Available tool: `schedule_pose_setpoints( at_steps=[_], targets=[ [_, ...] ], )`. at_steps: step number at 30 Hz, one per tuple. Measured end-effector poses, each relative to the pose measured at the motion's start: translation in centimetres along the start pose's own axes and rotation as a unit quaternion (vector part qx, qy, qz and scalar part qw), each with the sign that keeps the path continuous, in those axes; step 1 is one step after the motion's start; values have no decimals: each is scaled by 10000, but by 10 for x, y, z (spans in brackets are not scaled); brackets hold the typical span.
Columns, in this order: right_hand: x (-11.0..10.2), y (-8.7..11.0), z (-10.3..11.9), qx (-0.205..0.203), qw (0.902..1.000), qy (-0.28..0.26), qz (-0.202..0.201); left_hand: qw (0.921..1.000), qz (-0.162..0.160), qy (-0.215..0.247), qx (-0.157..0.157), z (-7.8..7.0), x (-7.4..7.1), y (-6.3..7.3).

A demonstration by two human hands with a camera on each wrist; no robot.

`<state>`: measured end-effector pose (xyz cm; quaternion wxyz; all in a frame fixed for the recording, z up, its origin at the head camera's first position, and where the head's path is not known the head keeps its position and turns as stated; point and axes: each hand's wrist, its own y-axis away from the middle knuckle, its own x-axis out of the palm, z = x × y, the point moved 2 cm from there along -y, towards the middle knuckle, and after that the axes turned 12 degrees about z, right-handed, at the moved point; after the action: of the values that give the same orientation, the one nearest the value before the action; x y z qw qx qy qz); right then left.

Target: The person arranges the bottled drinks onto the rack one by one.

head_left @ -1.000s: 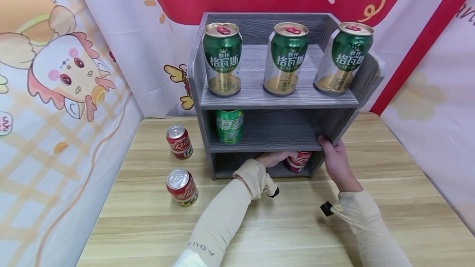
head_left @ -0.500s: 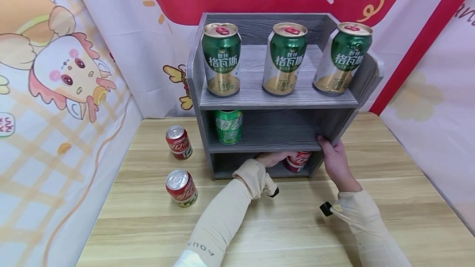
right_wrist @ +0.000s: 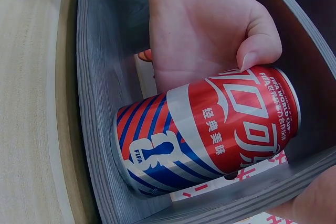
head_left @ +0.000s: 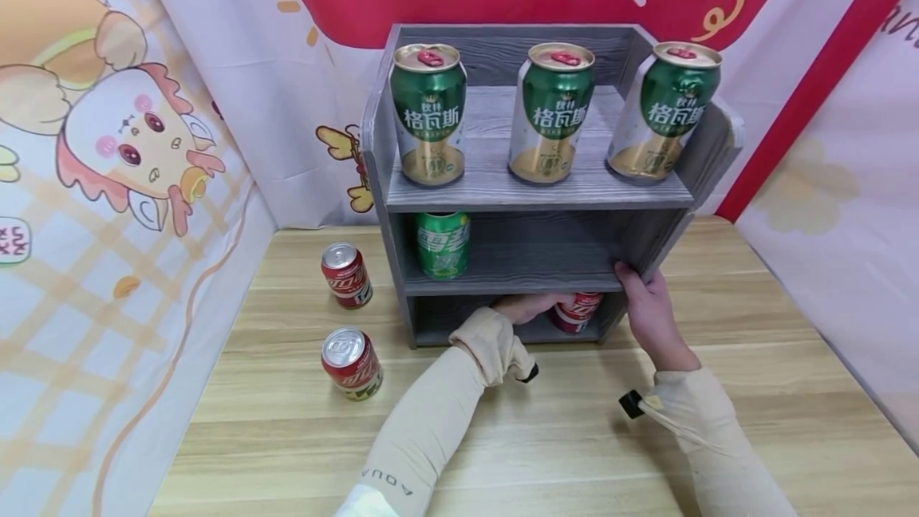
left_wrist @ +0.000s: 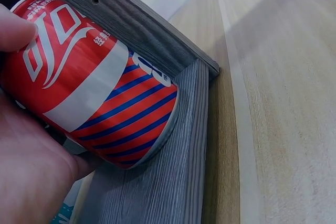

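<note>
My left hand point(head_left: 531, 307) reaches into the bottom tier of a grey wooden shelf point(head_left: 538, 196) and holds a red cola can point(head_left: 580, 311) near its right end. In the left wrist view the can point(left_wrist: 94, 72) stands on the bottom board, close to the side panel. The right wrist view shows the left thumb on the can's front point(right_wrist: 205, 135); the fingers behind it are hidden. With the thumb at its front edge, my right hand point(head_left: 652, 313) grips the shelf's right side panel from outside. Its other fingers are mostly hidden behind the panel.
Three green-and-gold cans, including a middle one point(head_left: 553, 114), stand on the top tier. A green can point(head_left: 443, 246) is at the left of the middle tier. Two red cola cans, one farther back point(head_left: 347, 276) and one nearer point(head_left: 352, 364), stand on the wooden table point(head_left: 546, 445) left of the shelf.
</note>
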<state>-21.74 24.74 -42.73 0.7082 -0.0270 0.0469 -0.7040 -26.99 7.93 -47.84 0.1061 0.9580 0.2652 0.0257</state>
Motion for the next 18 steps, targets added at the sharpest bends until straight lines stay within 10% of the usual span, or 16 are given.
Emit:
schedule_pose_setpoints(
  at_steps=[18],
  targets=[
    [0, 1, 1, -43, 9999, -140, 29, 9991, -231, -297, -221, 0, -6, 12]
  ],
)
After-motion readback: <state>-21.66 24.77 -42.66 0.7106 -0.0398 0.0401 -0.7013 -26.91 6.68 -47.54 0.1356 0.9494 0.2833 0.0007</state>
